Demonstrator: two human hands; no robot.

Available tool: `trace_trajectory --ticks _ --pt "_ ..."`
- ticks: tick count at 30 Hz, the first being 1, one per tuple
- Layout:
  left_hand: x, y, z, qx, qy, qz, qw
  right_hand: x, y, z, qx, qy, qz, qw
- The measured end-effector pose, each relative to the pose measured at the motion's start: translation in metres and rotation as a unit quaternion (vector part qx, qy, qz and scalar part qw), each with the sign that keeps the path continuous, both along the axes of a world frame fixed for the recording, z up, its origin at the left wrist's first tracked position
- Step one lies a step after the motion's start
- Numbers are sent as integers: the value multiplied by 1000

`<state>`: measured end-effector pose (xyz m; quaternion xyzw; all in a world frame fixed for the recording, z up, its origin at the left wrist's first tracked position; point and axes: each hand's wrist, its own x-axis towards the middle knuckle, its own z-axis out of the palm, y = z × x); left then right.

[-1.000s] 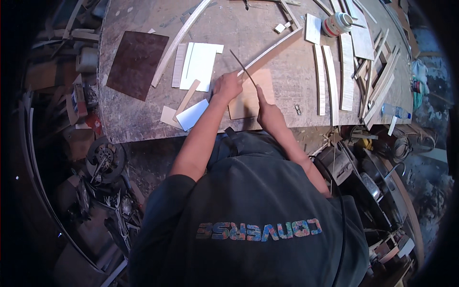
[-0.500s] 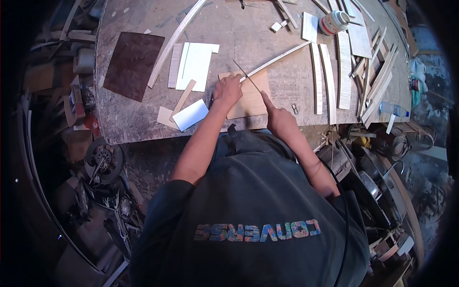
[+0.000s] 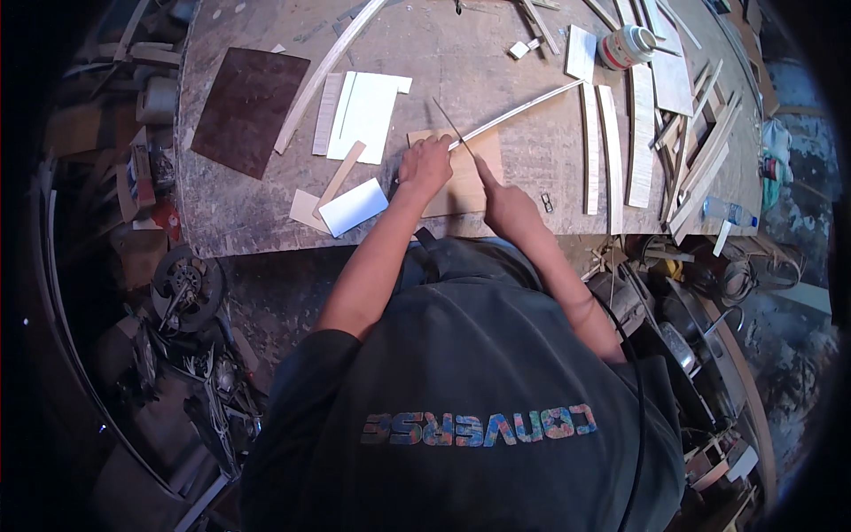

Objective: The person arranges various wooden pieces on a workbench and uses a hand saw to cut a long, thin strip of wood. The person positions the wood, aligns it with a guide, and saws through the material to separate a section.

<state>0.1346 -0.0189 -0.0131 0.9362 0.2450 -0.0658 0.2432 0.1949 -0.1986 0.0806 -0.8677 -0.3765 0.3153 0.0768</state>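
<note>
My left hand [image 3: 425, 168] is closed over the near end of a thin, pale wood strip [image 3: 514, 114], pressing it onto a light brown board [image 3: 461, 188]. From there the strip slants away to the far right. In my right hand [image 3: 512, 213] is a thin, dark saw blade [image 3: 452, 122], its index finger stretched along it. The blade crosses the strip just right of my left fingers; its teeth are too small to make out. A white rectangular piece [image 3: 355, 207] and a narrow tan strip [image 3: 340, 177] lie left of my left hand.
The worktable [image 3: 266, 213] also bears a dark brown panel [image 3: 248, 113], a white sheet [image 3: 365, 115], long wood strips [image 3: 610, 151] at right, an open can [image 3: 628, 46], a plastic bottle [image 3: 729, 212] and a small metal piece [image 3: 547, 203]. A wheel [image 3: 187, 288] stands below left.
My right hand has pushed the saw blade slightly forward and left across the wood strip. My left hand keeps its hold. The whole view has shifted a little.
</note>
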Motion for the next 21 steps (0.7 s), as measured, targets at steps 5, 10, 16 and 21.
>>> trace_trajectory --ticks 5,10,16,21 --pt "-1 -1 5 -5 2 5 1000 3 -11 2 29 -3 27 999" --pt "-1 -2 5 7 7 -7 1000 3 -1 2 19 7 10 1000" --pt "-2 -5 7 10 7 7 1000 4 -15 12 7 8 37 999" --pt "0 -4 5 14 1 0 1000 5 6 -13 38 -14 28 999"
